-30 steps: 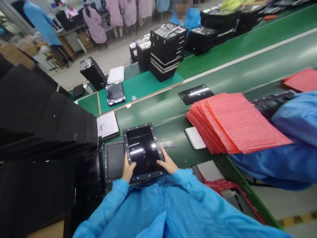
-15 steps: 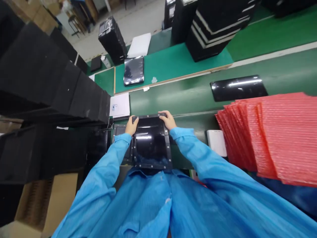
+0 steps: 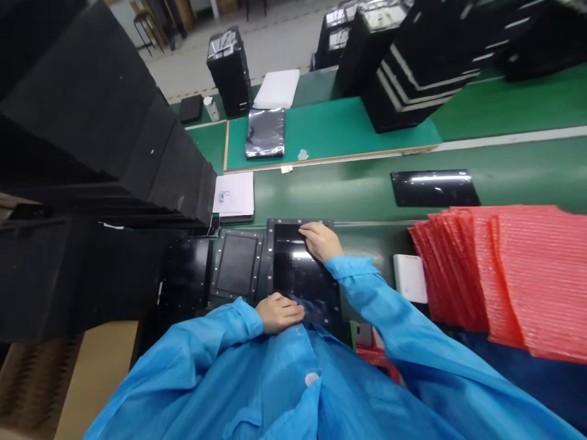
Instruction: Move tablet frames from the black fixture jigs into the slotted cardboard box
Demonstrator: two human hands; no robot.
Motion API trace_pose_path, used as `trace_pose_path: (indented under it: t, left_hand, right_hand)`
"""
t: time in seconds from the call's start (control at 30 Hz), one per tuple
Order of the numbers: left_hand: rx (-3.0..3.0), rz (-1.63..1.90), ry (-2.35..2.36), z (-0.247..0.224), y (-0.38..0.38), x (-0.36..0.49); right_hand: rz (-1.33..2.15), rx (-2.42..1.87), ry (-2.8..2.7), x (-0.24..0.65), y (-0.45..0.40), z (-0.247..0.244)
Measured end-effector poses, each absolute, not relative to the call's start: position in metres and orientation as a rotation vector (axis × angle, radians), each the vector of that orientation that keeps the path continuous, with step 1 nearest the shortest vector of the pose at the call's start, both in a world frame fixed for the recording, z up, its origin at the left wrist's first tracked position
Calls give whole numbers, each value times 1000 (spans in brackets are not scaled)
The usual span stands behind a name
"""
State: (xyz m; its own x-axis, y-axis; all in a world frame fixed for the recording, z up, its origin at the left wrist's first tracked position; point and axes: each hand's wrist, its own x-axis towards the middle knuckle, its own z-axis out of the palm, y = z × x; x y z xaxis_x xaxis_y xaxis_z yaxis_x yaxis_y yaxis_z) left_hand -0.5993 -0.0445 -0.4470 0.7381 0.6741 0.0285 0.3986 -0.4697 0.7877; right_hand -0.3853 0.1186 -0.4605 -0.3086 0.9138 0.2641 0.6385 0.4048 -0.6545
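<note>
A black frame (image 3: 271, 263) with studs along its border lies on the green bench in front of my body, a glossy dark panel (image 3: 298, 263) inside it. My right hand (image 3: 322, 241) rests its fingertips on the panel's upper part, fingers extended and the thumb hidden. At the near edge, my left hand (image 3: 279, 313) lies with its fingers flat across the panel's lower end. Neither hand is wrapped round anything. Left of the frame is a second studded frame (image 3: 237, 264) with a dull dark-grey middle.
Tall black stacks (image 3: 151, 146) rise at the left, above an open cardboard box (image 3: 98, 373). Red bubble-wrap bags (image 3: 523, 275) and a white box (image 3: 410, 278) sit at the right. Farther back are a loose glossy black panel (image 3: 435, 188) and a paper (image 3: 233, 194).
Both hands have let go of the frame's top corners. My left hand has come down to the near edge; my right hand now touches the panel's upper part. The view has shifted.
</note>
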Motion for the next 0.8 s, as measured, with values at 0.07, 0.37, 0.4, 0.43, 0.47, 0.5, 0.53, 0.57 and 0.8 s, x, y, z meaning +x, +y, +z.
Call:
trace_pose_path:
  t: [0.07,0.37,0.4,0.43,0.47,0.5,0.53,0.57,0.8]
  left_hand:
    - [2207,444,750,-453,-39,-597]
    - [2342,620,733,-456,-25,-624]
    - [2277,660,854,-460,-21,-642]
    - [2191,668,1012,-466,-16,-662]
    - [2093,639,1191,-473,-11,-684]
    - [1986,576,1379,-482,-5,-705]
    - [1877,485,1561,-490,-1,-725]
    - [1768,383,1723,-498,2,-742]
    - [1342,225,2163,-519,-5,-730]
  right_hand:
    - [601,-1293,-2131,-392,117,-462]
    - [577,-1614,-1988,-427,84,-430]
    - [568,-1646,-1957,-434,71,-423]
    - [562,-1675,-1912,-441,56,-417]
    - [582,-1707,-1854,-447,39,-412]
    - [643,-1741,-1778,-453,22,-409]
    - [738,-1773,-1693,-459,5,-407]
    - [854,-1798,-1607,-464,-10,-407]
    - [1172,-1765,-1423,-476,-46,-419]
